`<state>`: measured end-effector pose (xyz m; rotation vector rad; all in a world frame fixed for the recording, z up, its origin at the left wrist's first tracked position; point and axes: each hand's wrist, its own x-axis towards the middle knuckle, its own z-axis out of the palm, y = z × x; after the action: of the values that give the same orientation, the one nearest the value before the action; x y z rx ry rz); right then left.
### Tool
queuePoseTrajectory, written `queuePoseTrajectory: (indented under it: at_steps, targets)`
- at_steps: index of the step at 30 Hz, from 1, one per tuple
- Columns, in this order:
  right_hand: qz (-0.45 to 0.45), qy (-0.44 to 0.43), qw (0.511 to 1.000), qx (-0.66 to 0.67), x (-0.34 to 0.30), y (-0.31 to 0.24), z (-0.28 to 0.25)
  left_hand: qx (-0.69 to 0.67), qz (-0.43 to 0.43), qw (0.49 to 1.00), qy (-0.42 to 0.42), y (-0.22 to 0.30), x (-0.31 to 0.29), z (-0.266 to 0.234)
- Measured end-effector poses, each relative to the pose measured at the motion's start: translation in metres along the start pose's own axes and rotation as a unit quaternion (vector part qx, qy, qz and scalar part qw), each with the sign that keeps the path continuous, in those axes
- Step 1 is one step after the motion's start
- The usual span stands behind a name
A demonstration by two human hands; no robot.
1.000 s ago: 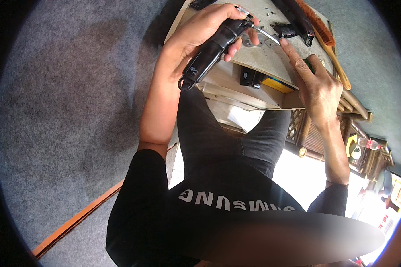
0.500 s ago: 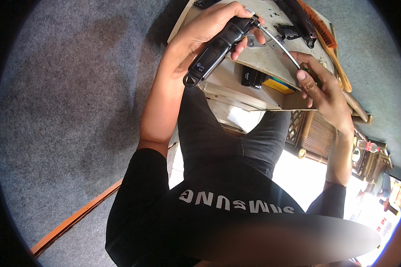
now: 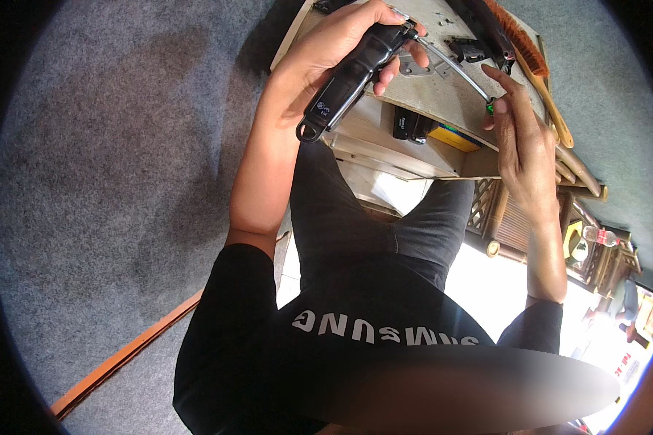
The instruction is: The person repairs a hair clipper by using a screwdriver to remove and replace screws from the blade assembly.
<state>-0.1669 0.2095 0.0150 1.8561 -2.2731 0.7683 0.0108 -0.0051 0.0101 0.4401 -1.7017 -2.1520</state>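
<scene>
Right of centre, the right hand (image 3: pixel 526 148) pinches a green-handled screwdriver (image 3: pixel 453 67) in its fingers; at upper centre, the left hand's fingers (image 3: pixel 387 75) curl around a black device (image 3: pixel 352 81) at its tip. Beyond, upper right, lies a brush (image 3: pixel 521 42).

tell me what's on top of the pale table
A wooden-handled brush with orange bristles, a long dark casing, a small black plastic piece and flat metal plates; anything behind the left hand and glossy black handheld device is hidden.
</scene>
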Motion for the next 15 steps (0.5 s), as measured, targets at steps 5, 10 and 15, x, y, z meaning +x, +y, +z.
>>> queuePoseTrajectory:
  at_steps: [5,10,15]
  targets:
    - [-0.025,0.031,0.998,0.055,0.0004,-0.0055,-0.0036,-0.009,0.003,1.0,-0.003,-0.0003,0.0006,-0.0003]
    - [-0.086,0.063,0.994,-0.032,0.0005,0.0006,0.0006,0.011,0.023,1.0,0.009,-0.0019,-0.0024,0.0022]
    - [-0.071,0.076,0.995,0.003,0.0006,-0.0005,0.0035,-0.005,-0.001,1.0,0.011,0.0006,-0.0005,0.0043]
